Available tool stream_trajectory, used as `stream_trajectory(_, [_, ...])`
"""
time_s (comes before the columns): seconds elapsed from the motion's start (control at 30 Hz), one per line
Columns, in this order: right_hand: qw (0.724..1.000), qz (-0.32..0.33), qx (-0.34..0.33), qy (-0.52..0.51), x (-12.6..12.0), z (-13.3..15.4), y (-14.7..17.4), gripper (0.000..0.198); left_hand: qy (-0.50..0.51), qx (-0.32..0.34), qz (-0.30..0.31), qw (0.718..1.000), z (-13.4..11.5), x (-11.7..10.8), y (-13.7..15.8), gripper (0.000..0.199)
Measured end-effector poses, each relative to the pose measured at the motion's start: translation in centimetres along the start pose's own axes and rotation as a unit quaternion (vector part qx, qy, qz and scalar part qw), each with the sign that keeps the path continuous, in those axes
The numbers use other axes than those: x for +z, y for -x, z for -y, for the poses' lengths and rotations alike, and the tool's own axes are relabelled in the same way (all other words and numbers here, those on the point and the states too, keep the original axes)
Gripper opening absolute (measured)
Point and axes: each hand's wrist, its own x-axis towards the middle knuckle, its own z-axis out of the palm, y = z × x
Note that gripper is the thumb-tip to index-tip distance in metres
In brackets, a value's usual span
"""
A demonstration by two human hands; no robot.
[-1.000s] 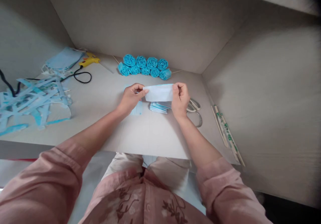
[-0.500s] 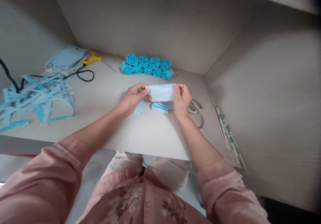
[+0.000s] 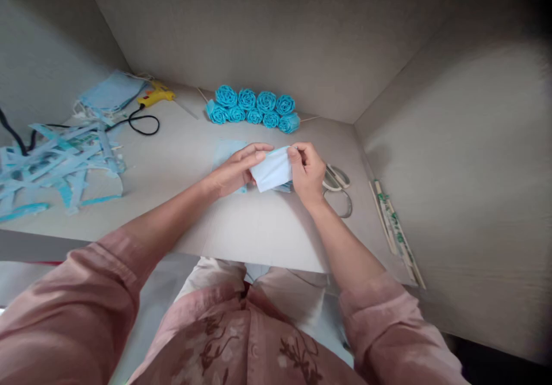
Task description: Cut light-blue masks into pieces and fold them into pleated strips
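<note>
A folded piece of white and pale blue mask fabric (image 3: 272, 170) is held up between both hands, tilted with its left end lower. My right hand (image 3: 309, 172) pinches its upper right part between thumb and curled fingers. At the other end my left hand (image 3: 237, 170) has its thumb and long fingers closed on the left edge. Beneath the fabric, a stack of folded pieces (image 3: 283, 187) is mostly hidden. A light blue sheet (image 3: 224, 151) lies flat under my left hand. Scissors (image 3: 340, 179) with pale handles lie just right of my right hand.
Several blue fabric roses (image 3: 254, 109) on sticks stand along the back wall. At the left are a yellow glue gun (image 3: 157, 95) with a black cord, a pile of masks (image 3: 112, 90) and cut strips (image 3: 64, 163). Thin wooden sticks (image 3: 394, 227) lie by the right wall.
The fabric was stretched level between my hands; now it is tilted and bunched shorter. My hands have come closer together, the left one moving right, and more of the blue sheet shows.
</note>
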Motion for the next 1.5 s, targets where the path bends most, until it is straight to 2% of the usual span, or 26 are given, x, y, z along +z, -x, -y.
stream_trajectory(0.07, [0.998, 0.018, -0.048, 0.025, -0.1, 0.1, 0.0, 0.029, -0.035, -0.035, 0.028, 0.998, -0.3, 0.1, 0.3, 0.060])
stream_trajectory(0.2, [0.987, 0.040, -0.135, 0.075, -0.5, -0.1, -0.3, 0.024, -0.099, -0.092, 0.046, 0.990, -0.3, 0.3, 0.6, 0.044])
stream_trajectory(0.4, [0.977, 0.067, -0.172, 0.108, -1.1, -0.9, -0.7, 0.026, -0.128, -0.089, 0.072, 0.985, 0.0, 0.4, 0.5, 0.032])
stream_trajectory(0.53, [0.978, 0.094, -0.159, 0.098, -0.9, -0.8, -0.5, 0.028, -0.161, -0.083, 0.095, 0.979, -0.1, 0.3, 0.6, 0.030])
stream_trajectory(0.63, [0.982, 0.086, -0.143, 0.090, -0.8, -0.8, -0.5, 0.028, -0.163, -0.077, 0.085, 0.980, 0.1, 0.1, 0.5, 0.029])
stream_trajectory(0.77, [0.988, 0.066, -0.108, 0.083, -1.2, -1.3, -0.8, 0.026, -0.172, -0.071, 0.041, 0.982, 0.8, -0.5, 0.1, 0.029])
stream_trajectory(0.93, [0.998, 0.001, -0.039, 0.056, -2.0, -2.0, -1.6, 0.029, -0.191, -0.046, -0.037, 0.980, 1.1, -1.7, -0.7, 0.033])
stream_trajectory(1.13, [0.998, -0.019, -0.008, 0.056, -2.1, -2.7, -1.9, 0.031, -0.260, -0.010, -0.069, 0.963, 0.9, -2.1, -0.8, 0.034])
stream_trajectory(1.2, [0.999, -0.020, -0.002, 0.051, -2.0, -2.9, -2.0, 0.030, -0.290, 0.002, -0.069, 0.955, 0.8, -2.0, -0.8, 0.033])
stream_trajectory(1.33, [1.000, -0.014, 0.021, 0.011, -1.9, -3.0, -2.3, 0.026, -0.329, 0.019, -0.028, 0.944, 0.2, -2.0, -0.7, 0.032])
stream_trajectory(1.5, [0.999, -0.017, 0.030, -0.012, -1.7, -2.8, -2.2, 0.025, -0.338, 0.016, -0.021, 0.941, -0.1, -2.4, -0.7, 0.034])
